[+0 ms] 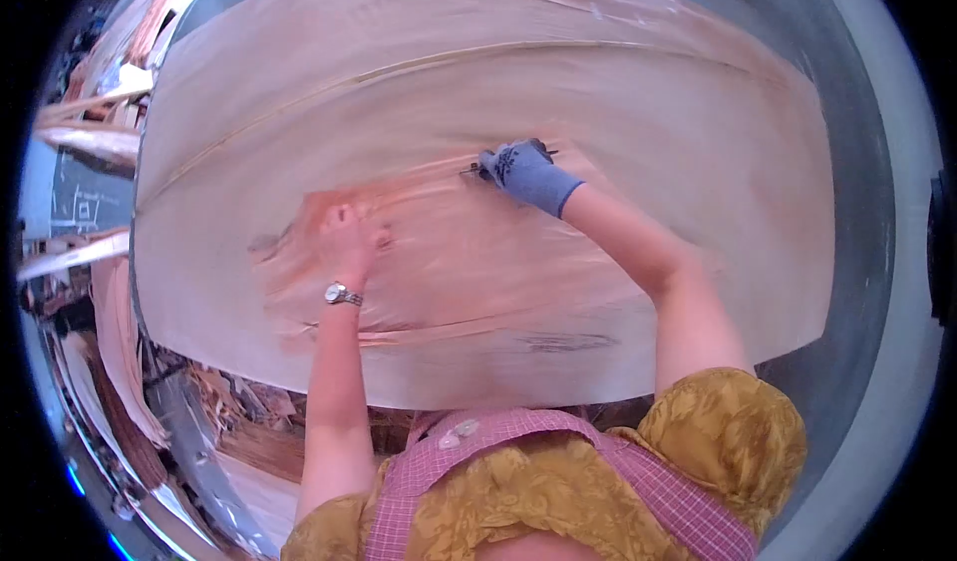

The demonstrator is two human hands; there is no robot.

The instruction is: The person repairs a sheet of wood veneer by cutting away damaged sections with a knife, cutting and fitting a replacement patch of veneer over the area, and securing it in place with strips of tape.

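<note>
A thin reddish-brown sheet, wrinkled in places, lies on a large pale board. On the sheet's left part rests my bare left hand, with a silver watch at the wrist; its fingers are bent down onto the surface, and anything under them is hidden. My right hand, in a blue-grey glove, is closed around a small dark tool at the sheet's upper edge. Only the ends of the tool show past the glove.
A long thin strip curves across the board's far part. Stacked brown sheets and torn scraps lie at the left. A grey metal rim borders the right side.
</note>
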